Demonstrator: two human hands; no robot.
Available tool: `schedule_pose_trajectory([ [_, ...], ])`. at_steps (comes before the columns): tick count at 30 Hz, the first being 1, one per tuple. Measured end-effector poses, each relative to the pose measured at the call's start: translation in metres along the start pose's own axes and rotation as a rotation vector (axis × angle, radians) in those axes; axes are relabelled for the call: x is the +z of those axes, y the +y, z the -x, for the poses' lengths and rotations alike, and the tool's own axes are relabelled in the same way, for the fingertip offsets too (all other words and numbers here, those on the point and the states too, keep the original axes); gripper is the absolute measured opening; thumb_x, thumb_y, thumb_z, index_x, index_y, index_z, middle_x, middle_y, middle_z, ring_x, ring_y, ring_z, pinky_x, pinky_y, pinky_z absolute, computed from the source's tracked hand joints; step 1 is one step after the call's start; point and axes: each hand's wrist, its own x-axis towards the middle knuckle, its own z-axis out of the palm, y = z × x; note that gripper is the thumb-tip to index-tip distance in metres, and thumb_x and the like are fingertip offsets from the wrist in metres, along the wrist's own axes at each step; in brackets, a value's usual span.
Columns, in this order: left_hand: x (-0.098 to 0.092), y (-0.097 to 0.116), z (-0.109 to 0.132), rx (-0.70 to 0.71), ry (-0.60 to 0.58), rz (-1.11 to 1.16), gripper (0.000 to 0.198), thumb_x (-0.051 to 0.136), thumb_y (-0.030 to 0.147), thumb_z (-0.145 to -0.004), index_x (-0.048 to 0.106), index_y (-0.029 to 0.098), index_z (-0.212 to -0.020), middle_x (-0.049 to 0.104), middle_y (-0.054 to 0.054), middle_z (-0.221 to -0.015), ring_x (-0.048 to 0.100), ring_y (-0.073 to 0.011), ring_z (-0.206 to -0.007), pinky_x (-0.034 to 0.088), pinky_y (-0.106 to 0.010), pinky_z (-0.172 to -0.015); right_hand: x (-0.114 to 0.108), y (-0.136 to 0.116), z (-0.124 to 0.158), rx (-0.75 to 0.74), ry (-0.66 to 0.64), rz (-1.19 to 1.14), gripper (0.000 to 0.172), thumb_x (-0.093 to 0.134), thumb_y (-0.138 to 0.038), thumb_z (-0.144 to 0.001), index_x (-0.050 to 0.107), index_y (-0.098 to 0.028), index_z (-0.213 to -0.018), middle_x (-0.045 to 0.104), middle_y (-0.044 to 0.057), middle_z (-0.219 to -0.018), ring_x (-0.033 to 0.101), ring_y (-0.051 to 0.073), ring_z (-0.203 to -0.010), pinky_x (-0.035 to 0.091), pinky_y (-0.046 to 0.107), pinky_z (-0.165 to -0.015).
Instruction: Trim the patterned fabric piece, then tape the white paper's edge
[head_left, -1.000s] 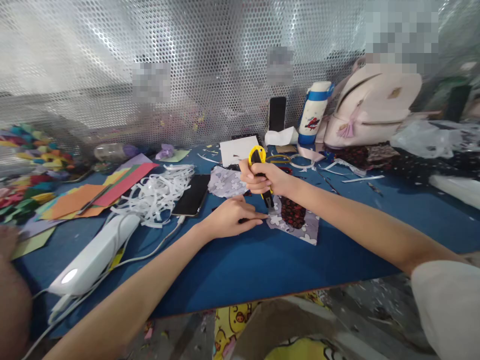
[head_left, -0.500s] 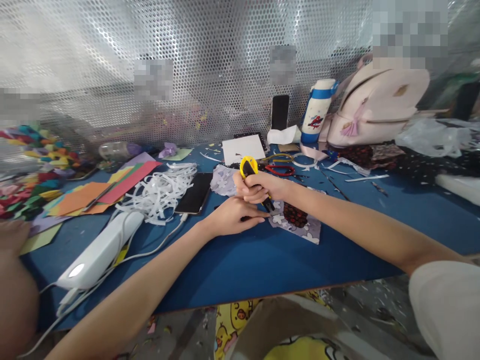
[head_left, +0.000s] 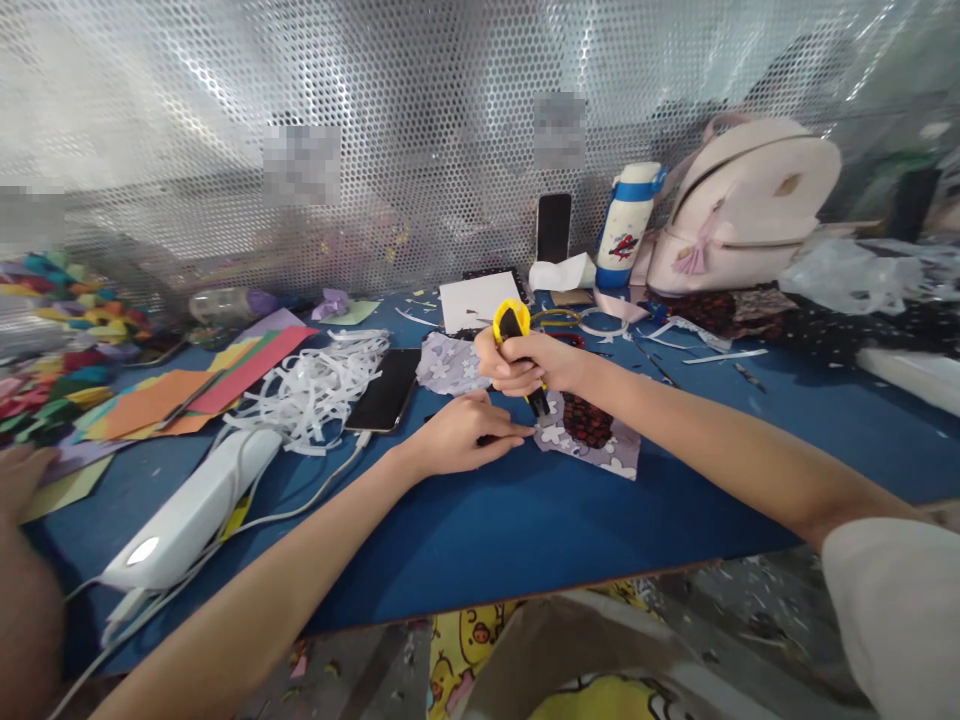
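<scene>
My right hand (head_left: 521, 362) is closed around a yellow-and-black utility knife (head_left: 511, 320), its grey tip pointing down at a lilac fabric piece (head_left: 619, 458) with white flowers. A dark red-and-black patterned patch (head_left: 587, 420) lies on this fabric, just right of the tip. Low on the blue table, my left hand (head_left: 461, 435) rests with fingers stretched toward the fabric's left edge, fingertips touching it. Something dark shows under its palm; I cannot make out what. More lilac flowered fabric (head_left: 450, 362) shows behind my hands; whether both parts join is hidden.
Left of my hands lie a black phone (head_left: 384, 390), white paper strips (head_left: 315, 385), coloured paper sheets (head_left: 165, 395) and a white corded device (head_left: 195, 510). Behind are white paper (head_left: 480, 298), a bottle (head_left: 628, 225) and a pink backpack (head_left: 750, 210). Another person's arm (head_left: 26, 590) is at far left.
My right hand has shifted slightly right with the knife, whose tip now sits a little further onto the fabric. My left hand has stayed nearly in place. The view has shifted slightly.
</scene>
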Motion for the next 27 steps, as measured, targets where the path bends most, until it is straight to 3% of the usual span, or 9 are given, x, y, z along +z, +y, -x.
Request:
schedule_pose_trajectory([
  [6,0.001,0.001,-0.001,-0.007,-0.002,0.019,0.029,0.047,0.027,-0.104,0.073,0.02,-0.115,0.077,-0.005,-0.093,0.067,-0.0164,-0.076,0.041,-0.033,-0.081,0.0,-0.008,0.001,-0.028,-0.008,-0.001,0.014,0.052,-0.012,-0.083,0.055,-0.017,-0.07,0.031,-0.012,-0.047,0.014,0.002,-0.035,0.024,0.009,-0.033],
  [12,0.002,0.002,-0.002,-0.05,0.024,0.066,0.026,0.051,0.029,-0.102,0.075,0.019,-0.102,0.076,-0.004,-0.086,0.064,-0.0157,-0.071,0.039,-0.032,-0.077,0.002,-0.015,0.003,-0.133,0.094,0.012,0.015,0.05,-0.012,-0.085,0.055,-0.017,-0.071,0.029,-0.012,-0.048,0.012,0.003,-0.036,0.024,0.01,-0.033],
  [15,0.002,0.002,-0.003,-0.112,0.069,0.124,0.032,0.051,0.034,-0.101,0.073,0.018,-0.085,0.071,-0.002,-0.073,0.06,-0.0138,-0.064,0.039,-0.03,-0.075,0.003,-0.017,0.003,-0.173,0.148,0.041,0.017,0.048,-0.011,-0.085,0.054,-0.017,-0.071,0.028,-0.012,-0.047,0.013,0.003,-0.036,0.026,0.01,-0.035],
  [19,0.003,0.002,-0.006,-0.282,0.2,0.238,0.051,0.047,0.042,-0.102,0.062,0.017,-0.06,0.06,0.0,-0.058,0.051,-0.0115,-0.053,0.039,-0.026,-0.061,0.01,-0.019,0.0,-0.253,0.229,0.115,0.016,0.05,-0.01,-0.084,0.056,-0.017,-0.072,0.028,-0.012,-0.046,0.015,0.003,-0.036,0.024,0.011,-0.035],
  [24,0.007,0.004,-0.01,-0.464,0.394,0.359,0.03,0.061,0.041,-0.092,0.075,0.017,-0.083,0.069,-0.002,-0.072,0.05,-0.0116,-0.058,0.037,-0.024,-0.056,0.027,-0.022,-0.004,-0.41,0.344,0.319,0.016,0.054,-0.012,-0.084,0.056,-0.017,-0.069,0.032,-0.012,-0.045,0.02,0.002,-0.034,0.025,0.013,-0.035],
  [27,0.011,0.005,-0.012,-0.521,0.446,0.448,0.026,0.067,0.041,-0.086,0.075,0.016,-0.082,0.069,-0.002,-0.073,0.049,-0.0107,-0.057,0.037,-0.023,-0.054,0.036,-0.021,-0.005,-0.461,0.334,0.364,0.016,0.052,-0.009,-0.083,0.057,-0.017,-0.069,0.033,-0.012,-0.045,0.021,0.002,-0.035,0.025,0.014,-0.035],
])
